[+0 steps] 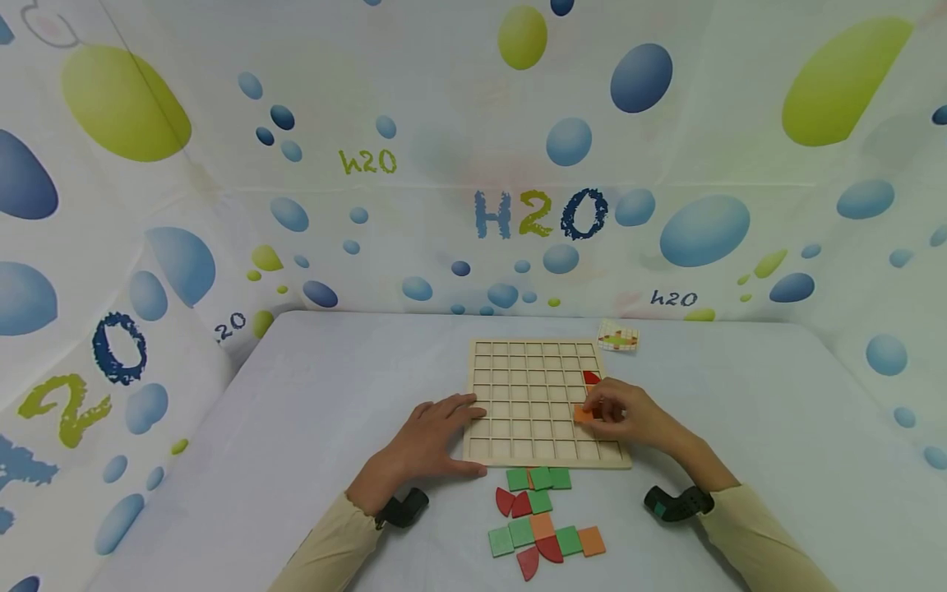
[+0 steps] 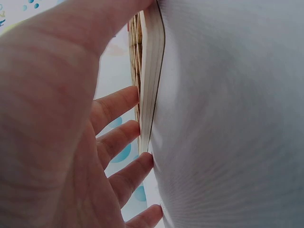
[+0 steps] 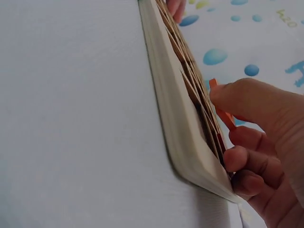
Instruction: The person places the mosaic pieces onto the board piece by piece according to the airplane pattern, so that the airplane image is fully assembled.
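A wooden grid board (image 1: pixel 525 403) with square cells lies flat on the white table. My right hand (image 1: pixel 627 415) is over its right side, pinching an orange square tile (image 1: pixel 581 414) between thumb and fingers. In the right wrist view the orange tile (image 3: pixel 225 118) is tilted on edge above the cells. A red quarter-circle piece (image 1: pixel 591 377) sits in a cell just beyond that hand, which partly hides the cells around it. My left hand (image 1: pixel 436 436) rests at the board's left edge with fingers spread, its thumb near the front left corner.
Loose green tiles (image 1: pixel 568 540), orange tiles (image 1: pixel 591 541) and red quarter-circle pieces (image 1: pixel 528 563) lie scattered in front of the board, some overlapping. A small pattern card (image 1: pixel 618 336) lies at the board's far right corner. A printed curtain (image 1: pixel 436 189) hangs behind the table.
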Demonstrator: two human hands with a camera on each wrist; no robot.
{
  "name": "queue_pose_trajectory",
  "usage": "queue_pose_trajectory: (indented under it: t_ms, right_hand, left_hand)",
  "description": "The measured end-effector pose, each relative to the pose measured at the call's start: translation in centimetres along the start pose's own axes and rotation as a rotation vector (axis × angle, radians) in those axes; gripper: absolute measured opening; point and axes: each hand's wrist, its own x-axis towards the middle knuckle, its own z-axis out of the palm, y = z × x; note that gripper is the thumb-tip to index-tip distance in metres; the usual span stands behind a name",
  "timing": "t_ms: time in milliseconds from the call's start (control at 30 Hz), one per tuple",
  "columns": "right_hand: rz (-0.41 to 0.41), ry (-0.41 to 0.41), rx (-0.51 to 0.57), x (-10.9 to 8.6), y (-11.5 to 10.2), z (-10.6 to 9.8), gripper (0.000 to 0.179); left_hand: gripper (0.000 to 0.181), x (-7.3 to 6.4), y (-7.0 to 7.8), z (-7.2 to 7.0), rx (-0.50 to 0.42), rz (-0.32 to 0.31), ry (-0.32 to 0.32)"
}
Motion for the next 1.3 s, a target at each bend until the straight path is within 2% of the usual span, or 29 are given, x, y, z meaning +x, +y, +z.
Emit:
queue_pose_trajectory:
  t_ms: [200,500,700,867,1133,1300]
  right_hand:
    - [0.007,0.026,-0.024,-0.34,1.25,0.40,0.027]
    - [0.045,0.026,-0.065,-0.44,1.25,0.64,0.012]
    - [0.086,0.019,-0.071,-0.45,1.07,0.75,0.013]
    - [0.079,0.012,-0.075,-0.38,1.01,0.74,0.014]
    - [-0.003,0.020,-0.060,-0.24,0.86,0.69,0.019]
    - [-0.005,0.008,-0.028,-0.08,0.66,0.70,0.020]
  left_hand:
    - [0.074,0.00,-0.07,0.04,0.003,-0.009,-0.005]
    - [0.074,-0.01,-0.10,0.12,0.001,-0.008,-0.006]
    - [0.074,-0.01,-0.13,0.11,-0.003,-0.003,-0.002]
    - [0.074,-0.06,-0.15,0.10,-0.012,-0.005,-0.002]
    - [0.074,0.01,-0.14,0.08,-0.015,-0.005,-0.002]
    - [0.073,0.04,-0.17,0.10,-0.010,-0.001,0.000]
